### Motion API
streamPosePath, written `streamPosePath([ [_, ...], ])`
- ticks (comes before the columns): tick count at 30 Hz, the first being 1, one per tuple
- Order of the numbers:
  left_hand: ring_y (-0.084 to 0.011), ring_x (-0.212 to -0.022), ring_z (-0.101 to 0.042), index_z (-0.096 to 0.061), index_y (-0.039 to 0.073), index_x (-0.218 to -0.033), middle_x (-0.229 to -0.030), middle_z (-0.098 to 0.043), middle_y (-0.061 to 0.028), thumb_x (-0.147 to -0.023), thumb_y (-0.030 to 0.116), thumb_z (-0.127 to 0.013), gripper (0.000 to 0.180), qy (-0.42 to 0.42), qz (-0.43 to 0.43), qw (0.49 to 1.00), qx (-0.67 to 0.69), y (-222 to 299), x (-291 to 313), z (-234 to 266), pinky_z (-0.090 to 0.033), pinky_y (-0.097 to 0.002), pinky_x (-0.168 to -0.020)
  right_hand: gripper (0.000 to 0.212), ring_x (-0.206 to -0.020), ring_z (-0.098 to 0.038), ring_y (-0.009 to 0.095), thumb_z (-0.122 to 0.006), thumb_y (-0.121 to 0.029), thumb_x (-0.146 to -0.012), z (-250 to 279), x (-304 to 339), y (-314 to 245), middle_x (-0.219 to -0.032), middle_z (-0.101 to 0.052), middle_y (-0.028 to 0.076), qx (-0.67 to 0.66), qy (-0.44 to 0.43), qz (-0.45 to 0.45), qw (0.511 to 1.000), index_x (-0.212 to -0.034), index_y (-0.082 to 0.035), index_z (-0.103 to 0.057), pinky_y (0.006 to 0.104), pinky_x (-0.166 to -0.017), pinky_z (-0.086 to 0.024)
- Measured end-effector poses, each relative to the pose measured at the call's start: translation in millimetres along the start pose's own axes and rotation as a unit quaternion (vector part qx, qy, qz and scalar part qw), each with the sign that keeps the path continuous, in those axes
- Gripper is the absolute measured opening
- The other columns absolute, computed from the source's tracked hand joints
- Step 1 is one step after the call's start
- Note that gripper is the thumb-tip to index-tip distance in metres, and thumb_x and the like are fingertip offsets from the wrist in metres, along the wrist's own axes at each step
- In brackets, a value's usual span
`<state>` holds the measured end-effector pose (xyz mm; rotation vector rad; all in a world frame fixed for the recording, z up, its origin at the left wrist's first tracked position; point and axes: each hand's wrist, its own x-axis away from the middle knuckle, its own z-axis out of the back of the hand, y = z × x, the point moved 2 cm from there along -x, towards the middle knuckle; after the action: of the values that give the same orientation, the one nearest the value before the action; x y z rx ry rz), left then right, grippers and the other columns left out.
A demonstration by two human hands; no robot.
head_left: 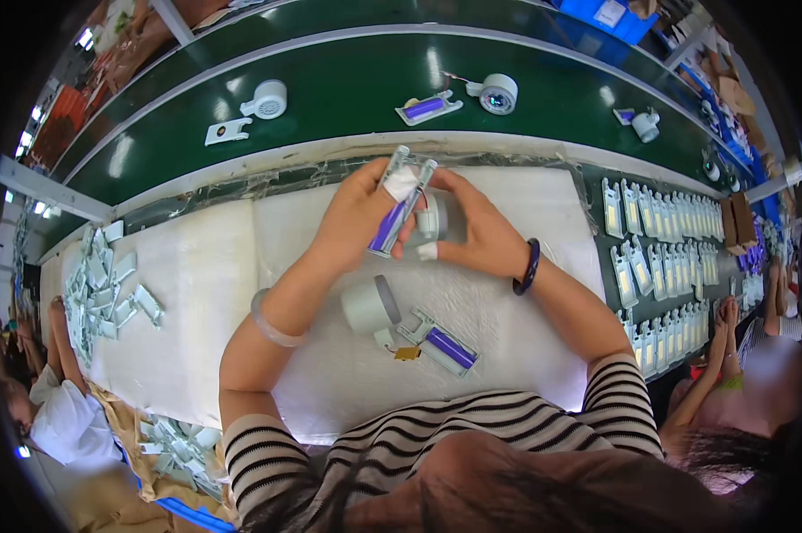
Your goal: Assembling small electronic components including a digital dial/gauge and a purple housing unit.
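Note:
My left hand (349, 218) is closed around a pale green handle casing, which it holds tilted over the table. A purple battery cell (389, 233) lies in the casing, and a white patch (401, 184) covers part of its upper end. Beside it, my right hand (490, 233) curves around a pale round fan head (433, 220), its thumb, tipped with white wrapping, at the lower edge. Some of the right fingers are hidden behind the casing. Nearer to me lies another fan head (370, 305), with a small gold-brown board (407, 354) and an open casing holding a purple battery (450, 348).
A green conveyor (330, 93) beyond the table carries several fan units (497, 93). Pale plastic covers (108, 284) are heaped at left, with more in a paper-lined box (183, 453). Rows of handle casings (654, 266) stand at right. Other people sit on both sides.

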<state>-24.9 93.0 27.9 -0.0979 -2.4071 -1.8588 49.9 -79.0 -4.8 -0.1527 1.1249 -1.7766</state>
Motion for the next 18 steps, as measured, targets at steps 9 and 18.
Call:
streamPosePath([
  [9,-0.0203,-0.069,-0.066,-0.054,0.001,-0.101,-0.092,-0.065,-0.0146,-0.09,0.023,-0.061,0.026,0.057,-0.073,0.994,-0.056,7.8,0.5,-1.3,-0.057,-0.0313,-0.055,0.067,-0.106,-0.052,0.035,-0.075,-0.019,-0.065,10.1,-2.0,6.0,-0.114,-0.05,0.02,-0.027,0.1,-0.047,0.994,-0.122,-0.001,-0.045,0.0376,-0.091,-0.044],
  [18,-0.0141,-0.068,-0.065,-0.057,0.0,-0.099,-0.084,-0.066,-0.0099,-0.088,0.018,-0.066,0.023,0.102,-0.071,0.988,-0.094,-5.9,-9.0,11.9,-0.051,-0.0237,-0.054,0.061,-0.104,-0.053,0.035,-0.074,-0.015,-0.065,32.9,-4.3,7.1,-0.11,-0.05,0.018,0.044,0.145,-0.002,0.988,-0.119,-0.004,-0.048,0.038,-0.088,-0.046],
])
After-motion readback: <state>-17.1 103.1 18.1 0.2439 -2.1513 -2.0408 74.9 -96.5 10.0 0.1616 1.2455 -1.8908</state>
